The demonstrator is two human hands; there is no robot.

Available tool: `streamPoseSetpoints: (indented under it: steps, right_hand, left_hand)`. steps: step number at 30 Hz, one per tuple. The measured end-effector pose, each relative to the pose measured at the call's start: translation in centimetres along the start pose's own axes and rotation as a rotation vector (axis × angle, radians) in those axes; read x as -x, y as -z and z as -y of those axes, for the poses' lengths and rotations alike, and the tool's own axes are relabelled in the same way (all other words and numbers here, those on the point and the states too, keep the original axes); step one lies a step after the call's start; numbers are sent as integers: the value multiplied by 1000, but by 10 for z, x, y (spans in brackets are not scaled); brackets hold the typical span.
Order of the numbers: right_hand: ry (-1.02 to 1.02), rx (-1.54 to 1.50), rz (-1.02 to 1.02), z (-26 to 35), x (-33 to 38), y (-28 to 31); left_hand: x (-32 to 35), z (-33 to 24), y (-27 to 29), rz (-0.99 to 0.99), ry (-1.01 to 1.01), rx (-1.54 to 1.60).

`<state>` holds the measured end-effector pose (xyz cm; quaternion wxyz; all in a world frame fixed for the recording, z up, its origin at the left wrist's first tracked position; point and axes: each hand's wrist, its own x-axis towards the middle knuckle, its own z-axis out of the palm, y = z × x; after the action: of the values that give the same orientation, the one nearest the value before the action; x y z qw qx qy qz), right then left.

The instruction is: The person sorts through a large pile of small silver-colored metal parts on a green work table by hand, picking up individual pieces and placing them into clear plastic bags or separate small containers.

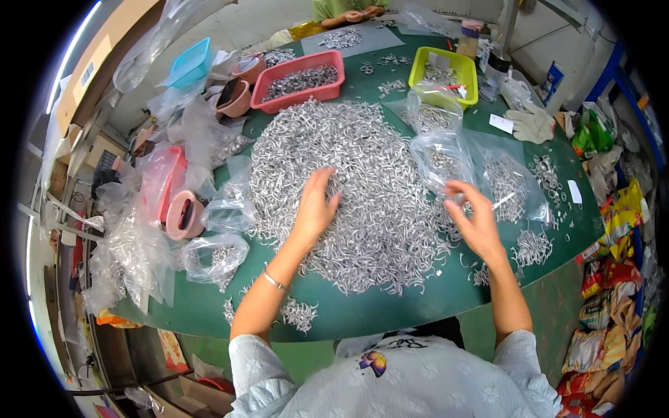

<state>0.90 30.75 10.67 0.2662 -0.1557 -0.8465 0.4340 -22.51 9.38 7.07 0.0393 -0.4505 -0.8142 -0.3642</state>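
Note:
A broad heap of small curved silver metal pieces [362,237] covers the middle of the green table [362,322]. Over the heap's left part lies my left hand [317,207], its fingers stretched and the thumb apart, with nothing seen in it. At the heap's right edge is my right hand [477,221]. Its thumb and bent fingers are spread, and I see nothing between them. Just beyond that hand stands an opened clear plastic bag [426,148] with some metal pieces inside. To its right, another clear bag [533,198] lies flat, with more pieces on it or in it.
A pink tray [259,94] and a yellow-green tray [417,70] stand at the back. Pink pots [195,226] and crumpled plastic bags [125,244] crowd the left. A white glove [533,124] lies at the far right. Across the table, another person's hands [355,15] handle something small.

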Motion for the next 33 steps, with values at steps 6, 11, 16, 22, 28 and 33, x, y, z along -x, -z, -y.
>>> streamPoseSetpoints:
  steps: [6, 11, 16, 22, 28, 33]
  right_hand:
    - [37, -191, 122, -62, -134, -100]
    - [44, -336, 126, -65, -229, -169]
    - [2, -228, 170, -41, -296, -224]
    - [-132, 74, 416, -33, -327, -242]
    - [-65, -23, 399, -27, -304, -238]
    - [-7, 25, 334, -25, -301, -238]
  left_hand:
    - [-96, 70, 9, -265, -63, -201]
    - [-156, 140, 44, -365, 363, -58]
    - [-165, 188, 56, 50, 594, -78]
    - [-171, 182, 48, 176, 583, 52]
    - [-157, 154, 57, 156, 510, -52]
    - [-157, 140, 60, 165, 471, -58]
